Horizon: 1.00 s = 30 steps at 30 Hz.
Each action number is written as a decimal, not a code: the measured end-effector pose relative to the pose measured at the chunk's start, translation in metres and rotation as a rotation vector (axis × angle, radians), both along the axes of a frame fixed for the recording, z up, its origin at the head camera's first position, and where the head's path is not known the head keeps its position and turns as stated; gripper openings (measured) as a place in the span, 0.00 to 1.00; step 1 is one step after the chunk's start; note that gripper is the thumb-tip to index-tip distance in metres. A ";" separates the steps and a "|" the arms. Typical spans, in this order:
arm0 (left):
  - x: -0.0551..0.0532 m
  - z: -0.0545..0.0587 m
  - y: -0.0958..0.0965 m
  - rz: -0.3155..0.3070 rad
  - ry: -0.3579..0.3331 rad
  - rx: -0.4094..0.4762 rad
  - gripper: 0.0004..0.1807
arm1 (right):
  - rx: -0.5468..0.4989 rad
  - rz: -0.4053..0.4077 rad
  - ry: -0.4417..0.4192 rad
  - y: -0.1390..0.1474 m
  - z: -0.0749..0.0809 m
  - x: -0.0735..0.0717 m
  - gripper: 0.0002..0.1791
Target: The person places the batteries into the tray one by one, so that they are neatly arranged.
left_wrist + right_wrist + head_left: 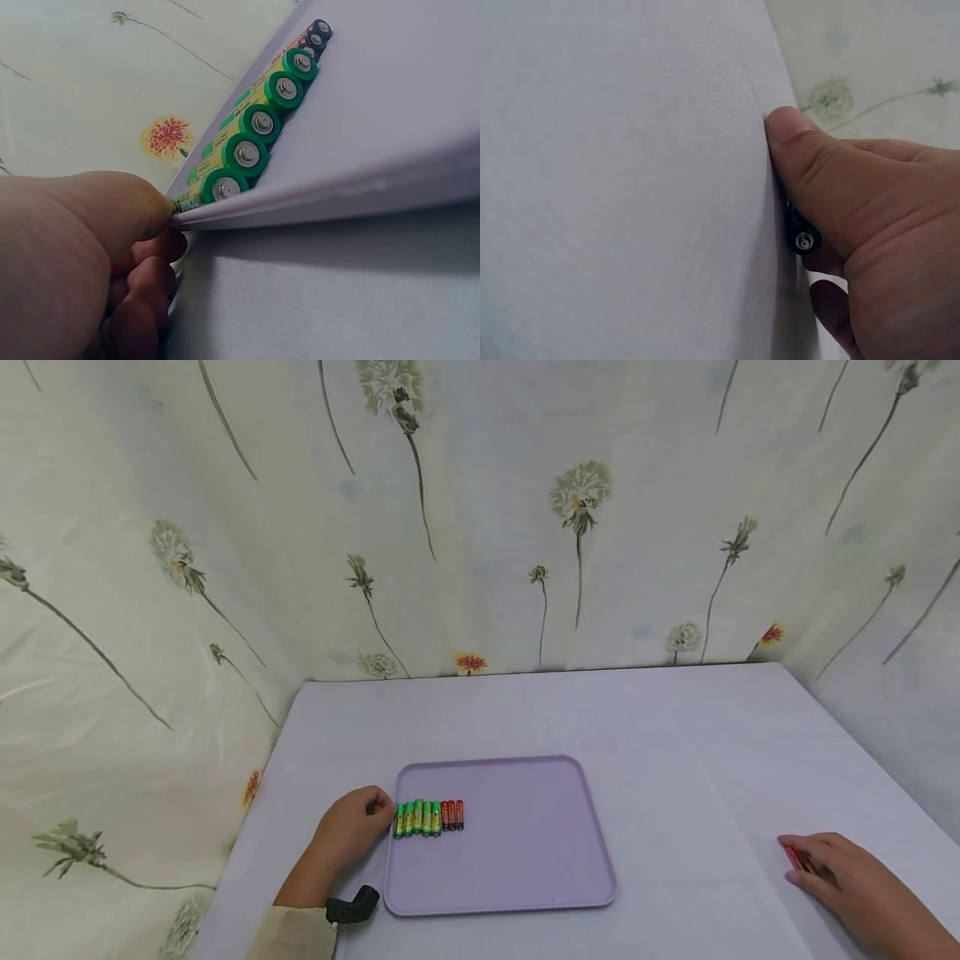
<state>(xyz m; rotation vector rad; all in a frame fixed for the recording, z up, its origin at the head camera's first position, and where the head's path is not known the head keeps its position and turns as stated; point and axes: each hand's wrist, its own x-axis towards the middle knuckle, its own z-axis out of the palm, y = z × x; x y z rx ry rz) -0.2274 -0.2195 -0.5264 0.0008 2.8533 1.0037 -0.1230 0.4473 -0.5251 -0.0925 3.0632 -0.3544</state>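
Observation:
A lilac tray (pixel 517 860) lies on the table with a row of batteries at its left side. Several green-and-yellow batteries (pixel 417 817) stand side by side, and three thinner red-and-black batteries (pixel 452 815) continue the row to the right. My left hand (pixel 355 827) pinches the tray's left rim, thumb on top and fingers curled below, right beside the nearest green battery (pixel 225 187). Far to the right of the tray, my right hand (pixel 843 872) holds a red-and-black battery (pixel 792 857) low over the table. Its black end (pixel 804 238) shows under the thumb in the right wrist view.
A white cloth covers the table (pixel 675 760). Behind it and along both sides hangs a curtain (pixel 495 527) printed with dandelions. The left wrist wears a black strap device (pixel 352 906) just outside the tray's lower left corner.

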 end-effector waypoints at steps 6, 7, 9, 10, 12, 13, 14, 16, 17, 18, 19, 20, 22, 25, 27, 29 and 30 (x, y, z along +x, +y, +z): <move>0.000 -0.002 -0.001 0.004 -0.014 0.000 0.06 | -0.023 -0.021 -0.013 0.002 -0.002 -0.005 0.37; -0.001 -0.002 -0.001 0.003 -0.015 0.000 0.06 | -0.023 -0.023 -0.016 0.002 -0.002 -0.006 0.38; 0.000 -0.002 -0.001 0.001 -0.016 0.006 0.06 | -0.029 -0.034 -0.032 0.001 -0.002 -0.008 0.39; 0.000 -0.002 -0.001 0.001 -0.015 0.010 0.06 | -0.031 -0.042 -0.040 0.001 -0.001 -0.009 0.39; -0.001 -0.001 -0.001 -0.003 -0.007 0.016 0.07 | -0.036 -0.057 -0.069 -0.001 0.000 -0.011 0.40; -0.001 -0.001 -0.001 -0.004 -0.004 0.018 0.07 | -0.039 -0.065 -0.087 -0.001 0.001 -0.012 0.41; 0.000 0.000 -0.001 -0.005 -0.002 0.022 0.07 | -0.039 -0.074 -0.104 -0.002 0.002 -0.014 0.42; -0.001 0.000 -0.001 -0.005 -0.001 0.024 0.07 | -0.035 -0.080 -0.129 -0.003 0.004 -0.017 0.42; -0.001 -0.001 -0.001 -0.006 0.000 0.022 0.07 | -0.032 -0.079 -0.135 -0.003 0.004 -0.018 0.42; -0.001 -0.001 -0.001 -0.006 0.000 0.021 0.06 | -0.033 -0.076 -0.133 -0.004 0.005 -0.019 0.42; -0.001 -0.001 -0.001 -0.004 -0.004 0.020 0.07 | -0.032 -0.073 -0.128 -0.004 0.005 -0.020 0.41; -0.001 -0.002 -0.001 -0.004 -0.004 0.018 0.07 | -0.031 -0.070 -0.123 -0.005 0.005 -0.021 0.40; -0.001 -0.003 -0.001 -0.006 -0.004 0.014 0.06 | -0.033 -0.065 -0.109 -0.007 0.006 -0.024 0.40; -0.001 -0.004 -0.002 -0.008 -0.001 0.019 0.07 | -0.029 -0.068 -0.091 -0.012 0.007 -0.028 0.41; -0.001 -0.004 -0.002 -0.008 0.000 0.024 0.07 | -0.025 -0.075 -0.102 -0.016 0.010 -0.031 0.42; -0.001 -0.005 -0.002 -0.009 0.000 0.027 0.07 | -0.024 -0.073 -0.092 -0.020 0.013 -0.032 0.42; -0.001 -0.005 -0.002 -0.008 -0.002 0.026 0.07 | -0.028 -0.072 -0.086 -0.022 0.014 -0.032 0.41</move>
